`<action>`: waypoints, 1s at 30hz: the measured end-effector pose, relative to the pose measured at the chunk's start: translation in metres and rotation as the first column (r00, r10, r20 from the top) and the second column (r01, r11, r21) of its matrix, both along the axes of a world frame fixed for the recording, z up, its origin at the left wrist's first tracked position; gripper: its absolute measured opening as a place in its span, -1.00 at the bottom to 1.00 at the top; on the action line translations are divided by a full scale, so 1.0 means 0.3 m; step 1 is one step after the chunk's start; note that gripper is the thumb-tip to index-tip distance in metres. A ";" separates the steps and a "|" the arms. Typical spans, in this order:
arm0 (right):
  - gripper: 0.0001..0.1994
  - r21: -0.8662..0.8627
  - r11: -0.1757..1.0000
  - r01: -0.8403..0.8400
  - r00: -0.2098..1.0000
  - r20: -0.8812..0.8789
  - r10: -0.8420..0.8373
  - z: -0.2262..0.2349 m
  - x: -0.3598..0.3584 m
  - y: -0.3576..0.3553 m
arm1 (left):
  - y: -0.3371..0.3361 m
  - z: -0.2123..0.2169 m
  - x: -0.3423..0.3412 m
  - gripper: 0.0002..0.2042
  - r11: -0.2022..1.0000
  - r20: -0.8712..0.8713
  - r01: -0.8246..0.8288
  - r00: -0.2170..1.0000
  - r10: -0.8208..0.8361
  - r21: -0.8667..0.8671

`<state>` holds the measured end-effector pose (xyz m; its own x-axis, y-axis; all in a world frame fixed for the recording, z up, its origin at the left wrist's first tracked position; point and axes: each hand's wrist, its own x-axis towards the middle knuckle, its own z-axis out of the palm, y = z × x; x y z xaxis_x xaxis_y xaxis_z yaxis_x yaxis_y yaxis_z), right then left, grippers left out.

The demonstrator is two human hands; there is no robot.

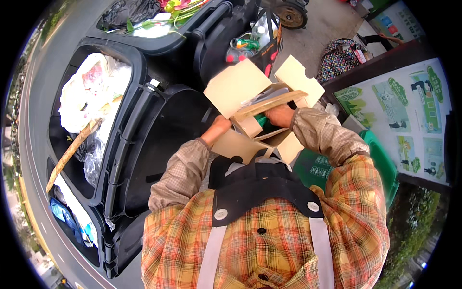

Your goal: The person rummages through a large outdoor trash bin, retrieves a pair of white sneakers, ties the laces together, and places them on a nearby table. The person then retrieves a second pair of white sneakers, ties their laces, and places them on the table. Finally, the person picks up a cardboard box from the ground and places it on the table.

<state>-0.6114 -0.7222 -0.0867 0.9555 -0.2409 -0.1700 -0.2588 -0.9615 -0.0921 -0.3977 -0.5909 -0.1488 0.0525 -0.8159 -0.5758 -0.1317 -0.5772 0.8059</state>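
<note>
Here, centre of frame: an opened cardboard box [250, 103], flaps splayed up and out, held chest-high in front of the person. Left hand [219, 129] grips the box's lower left side, fingers wrapped on the cardboard. Right hand [280, 115] reaches inside the box among the inner flaps, closed around the card there; exactly what it pinches, cannot tell. Something green [261, 120] shows inside the box, too hidden to name. Box is plain tan card, flat panels, one flap with a notched edge at upper right.

Just left of the box, a black wheeled bin [126, 144] with its lid open; little free room between box and bin rim. In that bin at left of frame: white plastic bags [91, 91], clear film, and a long wooden stick [72, 151] leaning out over the rim. Another black bin [159, 43] at top holds dark bags and flower stems [180, 9]. A green bin [385, 166] sits at lower right, beside a poster board [409, 111]. A patterned bag [339, 58] lies on the pavement, upper right.
</note>
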 end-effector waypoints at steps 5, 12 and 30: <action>-0.64 0.094 0.995 -0.025 0.998 0.068 0.019 0.272 -0.057 -0.145 | -0.032 -0.066 0.022 -0.66 0.990 -0.269 -0.133 0.952 0.143 0.056; -0.61 0.459 0.887 -0.051 0.951 0.292 -0.096 0.513 -0.103 -0.380 | -0.148 -0.099 0.048 -0.71 0.955 -0.215 -0.257 0.934 0.285 0.147; -0.84 0.424 0.840 -0.340 0.486 0.843 -0.229 1.083 0.507 -1.032 | -0.312 -0.157 -0.060 -0.65 0.794 -0.010 -0.583 0.805 0.593 0.176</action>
<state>-0.4594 -1.0318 0.2381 0.6833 -0.3370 0.6477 0.2752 -0.7028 -0.6560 -0.4158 -0.6844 -0.1959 0.4532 -0.5382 -0.7107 0.3204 -0.6456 0.6932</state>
